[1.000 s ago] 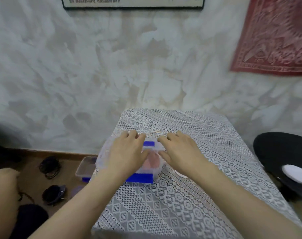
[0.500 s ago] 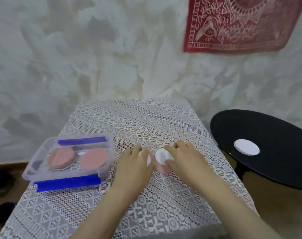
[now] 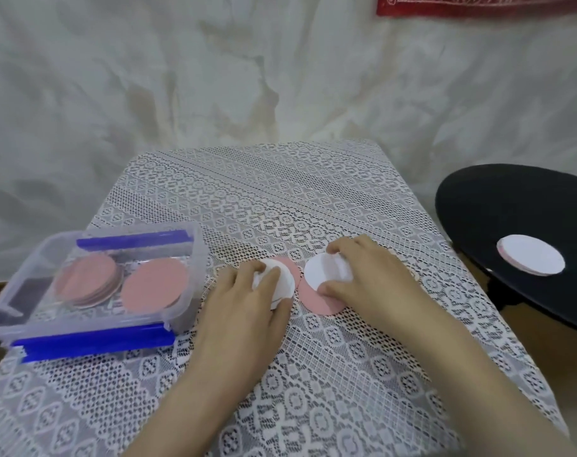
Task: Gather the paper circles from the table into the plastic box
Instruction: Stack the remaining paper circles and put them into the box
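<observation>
Two white paper circles (image 3: 316, 273) were pinched by left hand (image 3: 244, 311) and right hand (image 3: 372, 285); edges were best lifted clear of the lace tablecloth (image 3: 313, 374).

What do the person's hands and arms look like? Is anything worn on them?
The left hand and the right hand are bare: no gloves, rings or watch show. Both forearms are uncovered down to the picture's edge; no sleeve is in view.

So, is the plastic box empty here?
Not empty: the plastic box holds a stack of pink circles at left and another pink circle at right.
</observation>
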